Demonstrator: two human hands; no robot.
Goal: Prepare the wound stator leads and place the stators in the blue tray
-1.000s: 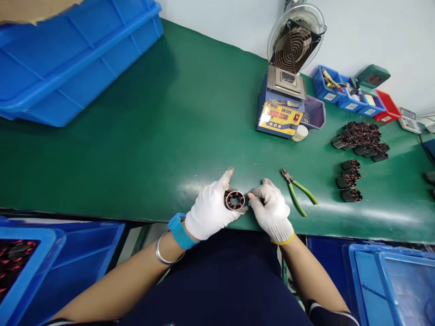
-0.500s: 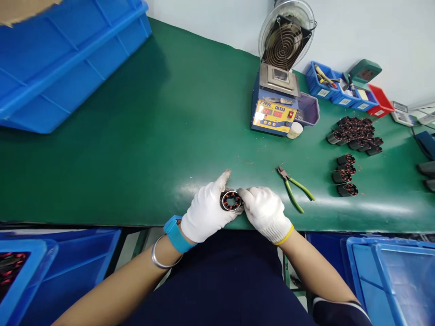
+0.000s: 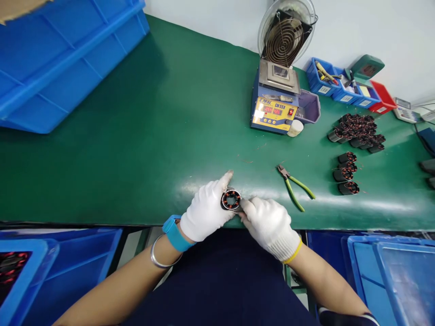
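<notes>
My left hand (image 3: 207, 210), in a white glove, is wrapped around a motor stator (image 3: 225, 200) near the table's front edge. The stator's round end faces up, showing a bright rim, black slots and copper windings. At its right side is my right hand (image 3: 268, 222), also gloved, with thumb and fingers pinched together. What lies between those fingertips is too small to make out, perhaps a thin wire. Cutting pliers (image 3: 288, 181) with green handles lie to the right, jaws apart.
Several stators stand in a short column (image 3: 347, 174), with a larger cluster (image 3: 356, 131) behind. A blue-yellow soldering pot unit (image 3: 275, 115) sits before a fan (image 3: 285, 43). Small blue bins (image 3: 321, 81) and a red bin (image 3: 382, 97) line the wall. A large blue crate (image 3: 68, 59) occupies the left.
My right hand has shifted right and slightly down, its fingertips moving from the stator's upper right to its lower right edge. The left hand keeps its hold.
</notes>
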